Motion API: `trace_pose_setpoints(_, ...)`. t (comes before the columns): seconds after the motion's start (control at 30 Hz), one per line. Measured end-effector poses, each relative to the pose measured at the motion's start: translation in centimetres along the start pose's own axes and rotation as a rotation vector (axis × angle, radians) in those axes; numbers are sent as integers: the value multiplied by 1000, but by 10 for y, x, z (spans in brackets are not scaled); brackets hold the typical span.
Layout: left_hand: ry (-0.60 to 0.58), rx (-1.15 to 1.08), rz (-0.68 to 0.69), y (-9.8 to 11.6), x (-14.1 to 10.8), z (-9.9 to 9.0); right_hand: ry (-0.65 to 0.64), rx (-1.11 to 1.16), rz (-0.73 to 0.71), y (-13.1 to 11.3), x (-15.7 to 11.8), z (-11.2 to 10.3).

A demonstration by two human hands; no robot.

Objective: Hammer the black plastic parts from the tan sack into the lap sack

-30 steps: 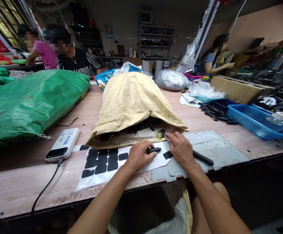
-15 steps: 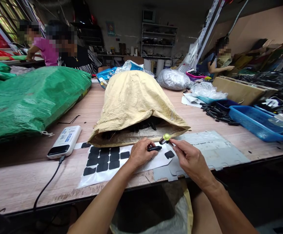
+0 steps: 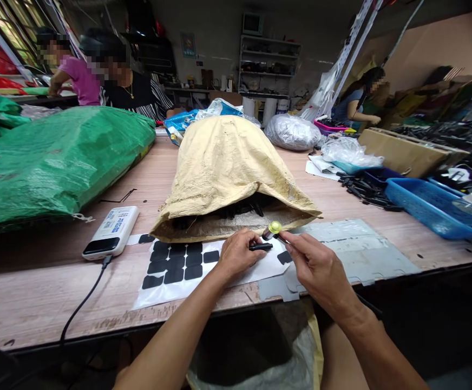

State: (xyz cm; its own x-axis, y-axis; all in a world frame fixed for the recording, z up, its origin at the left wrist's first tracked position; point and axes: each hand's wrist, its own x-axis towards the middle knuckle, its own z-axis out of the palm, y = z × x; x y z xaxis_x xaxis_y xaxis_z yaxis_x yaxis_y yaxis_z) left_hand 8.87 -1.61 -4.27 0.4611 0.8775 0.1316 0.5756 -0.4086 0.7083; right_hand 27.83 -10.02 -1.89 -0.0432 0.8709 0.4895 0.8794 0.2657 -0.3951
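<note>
My left hand (image 3: 241, 253) is closed round a small black part (image 3: 261, 246) above a white sheet (image 3: 236, 275) with black rounded squares. In my right hand (image 3: 317, 264) is the thin handle of a small tool with a round yellow-green and metal head (image 3: 273, 228). That head is just above the black part. Behind both hands lies a cream woven sack (image 3: 228, 162), its mouth toward me and dark pieces inside. Under the right side of the sheet is a grey plastic board (image 3: 358, 249).
A green sack (image 3: 57, 162) and a white power bank (image 3: 112, 233) with a cable are at left. At right are black parts (image 3: 366, 192), a blue basket (image 3: 431, 208) and a cardboard box (image 3: 402, 151). Three people sit farther back.
The tool head has shifted slightly left over the black part. My hands otherwise keep nearly the same pose, and the whole view has moved slightly.
</note>
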Motion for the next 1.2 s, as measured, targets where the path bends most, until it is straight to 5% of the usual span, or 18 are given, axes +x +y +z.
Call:
trace_pose_setpoints(0.2,15,20,7,1,-1,-1,-97,-5,-26,-6,1,7)
trace_pose_setpoints(0.4,10,-13,-34,-1,0,1,38,-46,73,25,26,8)
trace_pose_setpoints(0.6,24,7,-33,-3,0,3,56,-310,143,63,44,36)
trace_pose_setpoints(0.87,28,59,26,-6,2,5,78,-353,119,69,40,48)
trace_pose_setpoints(1.07,-56,-5,90,19,-20,-15,68,-371,131,67,41,47)
trace_pose_setpoints(1.2,-348,-125,79,53,-72,-26,73,-385,132,69,41,48)
